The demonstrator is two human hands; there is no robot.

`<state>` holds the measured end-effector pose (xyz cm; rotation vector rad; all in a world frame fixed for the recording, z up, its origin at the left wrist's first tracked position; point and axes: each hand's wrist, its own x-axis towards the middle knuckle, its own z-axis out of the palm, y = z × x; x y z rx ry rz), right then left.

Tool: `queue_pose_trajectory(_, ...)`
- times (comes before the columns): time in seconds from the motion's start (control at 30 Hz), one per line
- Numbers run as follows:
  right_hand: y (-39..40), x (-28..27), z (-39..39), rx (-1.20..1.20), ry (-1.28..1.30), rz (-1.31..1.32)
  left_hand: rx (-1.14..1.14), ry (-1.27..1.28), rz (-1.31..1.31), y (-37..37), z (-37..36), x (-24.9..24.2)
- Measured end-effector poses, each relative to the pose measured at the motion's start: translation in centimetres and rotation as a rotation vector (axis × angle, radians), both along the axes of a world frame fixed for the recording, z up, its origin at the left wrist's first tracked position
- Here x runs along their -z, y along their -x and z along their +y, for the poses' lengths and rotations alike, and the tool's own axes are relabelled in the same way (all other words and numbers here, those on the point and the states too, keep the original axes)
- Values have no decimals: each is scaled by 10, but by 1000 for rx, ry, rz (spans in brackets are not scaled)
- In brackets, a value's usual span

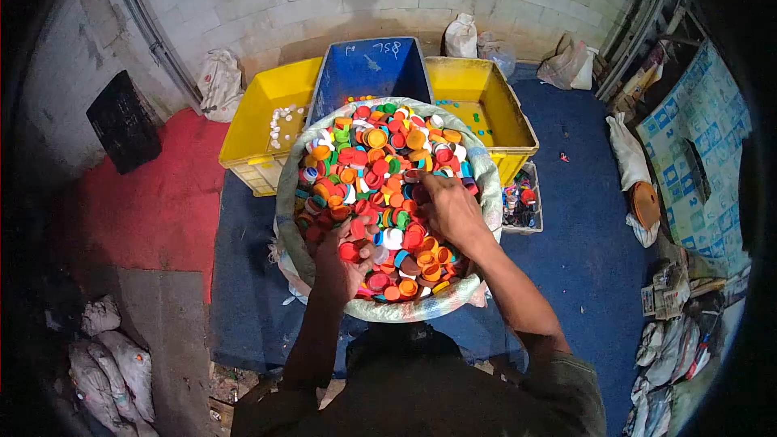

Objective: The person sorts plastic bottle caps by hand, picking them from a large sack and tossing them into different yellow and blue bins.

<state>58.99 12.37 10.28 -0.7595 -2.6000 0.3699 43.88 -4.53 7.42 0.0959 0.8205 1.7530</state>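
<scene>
A wide woven sack [490,186] with a rolled rim stands in front of me, heaped with plastic bottle caps [377,138] in red, orange, green, white and blue. At the left side of the heap, my left hand [341,269] is curled, palm up, around red bottle caps [349,252]. My right hand [453,209] reaches into the heap from the right, its fingers bent down and close together among the caps. Whatever lies between those right fingertips is hidden by the hand.
Behind the sack stand a blue bin [368,65], a left yellow bin [263,105] with white caps and a right yellow bin [486,85] with green caps. A small crate [530,225] of mixed pieces sits to the right. Filled sacks [121,364] lie at lower left.
</scene>
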Motion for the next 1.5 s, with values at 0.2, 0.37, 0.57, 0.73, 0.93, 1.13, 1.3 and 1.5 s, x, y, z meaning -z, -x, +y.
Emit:
queue_pose_trajectory(0.2, 4, 7, 1, -9, 53, 55, 14, 48, -22, 3, 10, 2)
queue_pose_trajectory(0.37, -13, 4, -1, 61, 483, 446, 104, 154, 695, 14, 34, -15)
queue_pose_trajectory(0.57, -39, -4, -30, 178, 1221, 939, -20, 211, 1627, 35, 89, 21)
queue_pose_trajectory(0.73, -56, 9, -41, 109, 1374, 1089, 55, 323, 1803, 29, 105, 10)
queue_pose_trajectory(0.93, -73, 3, -52, 114, 1373, 1125, 55, 294, 1820, 32, 114, 14)
queue_pose_trajectory(1.13, -115, 5, -42, 118, 1368, 1498, -24, -14, 1624, 61, 101, 24)
queue_pose_trajectory(1.3, -122, 9, -51, 92, 1406, 1678, 84, -130, 295, 71, 48, -23)
queue_pose_trajectory(1.5, -54, -12, -123, -85, 1566, 1495, -149, -248, 108, 129, -19, -1)
